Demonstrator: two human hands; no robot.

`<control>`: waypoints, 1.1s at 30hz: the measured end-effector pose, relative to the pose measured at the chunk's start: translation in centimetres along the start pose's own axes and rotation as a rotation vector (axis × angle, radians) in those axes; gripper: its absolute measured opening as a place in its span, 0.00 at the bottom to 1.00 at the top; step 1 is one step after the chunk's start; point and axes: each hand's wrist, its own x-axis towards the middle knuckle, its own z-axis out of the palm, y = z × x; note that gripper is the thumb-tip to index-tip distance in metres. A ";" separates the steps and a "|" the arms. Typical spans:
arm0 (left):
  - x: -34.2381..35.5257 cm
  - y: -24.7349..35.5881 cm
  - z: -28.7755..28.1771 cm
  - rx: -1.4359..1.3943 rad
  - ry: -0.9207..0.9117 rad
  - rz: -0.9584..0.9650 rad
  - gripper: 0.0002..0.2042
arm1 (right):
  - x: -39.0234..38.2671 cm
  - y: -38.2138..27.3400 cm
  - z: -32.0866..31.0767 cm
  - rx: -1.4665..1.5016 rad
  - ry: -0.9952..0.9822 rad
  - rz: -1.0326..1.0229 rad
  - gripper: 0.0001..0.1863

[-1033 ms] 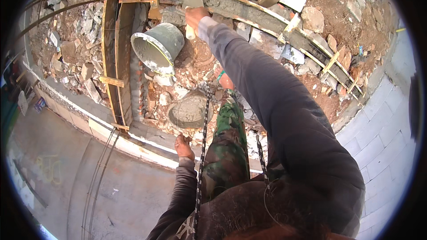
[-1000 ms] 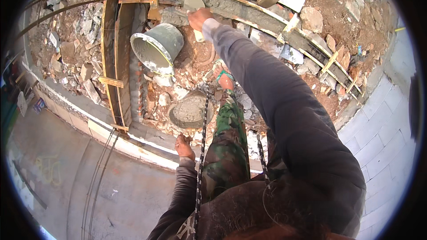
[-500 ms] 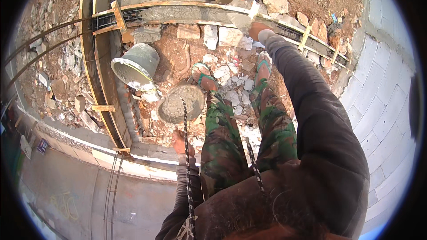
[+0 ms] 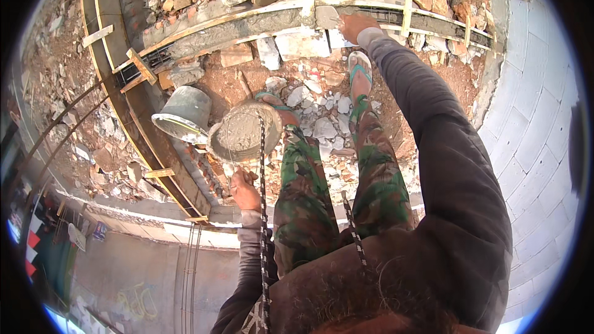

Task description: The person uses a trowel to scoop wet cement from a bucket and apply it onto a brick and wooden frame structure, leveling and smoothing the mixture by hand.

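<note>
My right hand (image 4: 357, 25) reaches far out to a long wooden form (image 4: 247, 25) filled with wet grey concrete. It is closed on a flat grey trowel (image 4: 326, 18) lying on the concrete. My left hand (image 4: 245, 190) rests low on the rubble by the curved form edge, fingers spread, holding nothing. Just beyond it sits a round pan of grey mortar (image 4: 240, 133). A grey bucket (image 4: 183, 113) lies tipped beside the pan. My legs in camouflage trousers (image 4: 377, 173) squat between the two hands, feet in sandals.
Broken bricks and stones (image 4: 322, 120) cover the reddish ground. A curved formwork channel with wooden cross pieces (image 4: 141, 65) runs down the left. White block paving (image 4: 538, 148) lies at the right. A braided cord (image 4: 263, 210) hangs from my neck. A grey slab lies below.
My right arm has swung right along the straight form, away from the bucket. The view has turned, so the pan and bucket now sit more to the left. My left hand stays put.
</note>
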 end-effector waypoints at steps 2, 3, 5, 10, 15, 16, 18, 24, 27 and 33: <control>-1.5 1.6 3.0 -0.180 0.005 -0.092 0.20 | 1.2 2.0 0.3 -0.037 0.123 -0.035 0.24; -2.1 1.6 3.9 -0.015 -0.012 0.030 0.20 | 1.1 2.3 0.1 -0.030 0.122 -0.040 0.24; -3.5 2.7 5.5 0.062 -0.007 0.045 0.19 | 0.1 2.1 -0.4 0.053 -0.047 0.142 0.24; -5.3 2.7 7.0 0.041 -0.042 -0.042 0.21 | -6.1 4.8 8.1 0.582 0.007 0.090 0.27; -5.1 0.0 9.3 -0.015 -0.105 -0.025 0.22 | -4.9 1.5 7.1 0.907 -0.241 0.066 0.22; -5.2 -0.7 9.9 -0.044 -0.102 0.004 0.22 | -4.5 1.3 6.7 1.083 -0.312 0.110 0.20; -4.7 -2.9 10.7 0.002 -0.086 0.096 0.23 | -4.6 2.1 6.7 1.331 -0.348 0.190 0.18; -6.1 -0.3 12.2 -0.222 -0.078 -0.070 0.21 | -6.4 6.0 10.2 1.264 -0.087 0.000 0.22; -5.6 -0.9 11.4 -0.214 -0.006 -0.146 0.20 | -8.3 -3.5 5.6 1.699 -0.618 0.239 0.20; -4.5 -1.0 9.2 -0.066 0.014 -0.051 0.22 | -1.1 -20.1 1.9 2.371 -0.234 0.735 0.19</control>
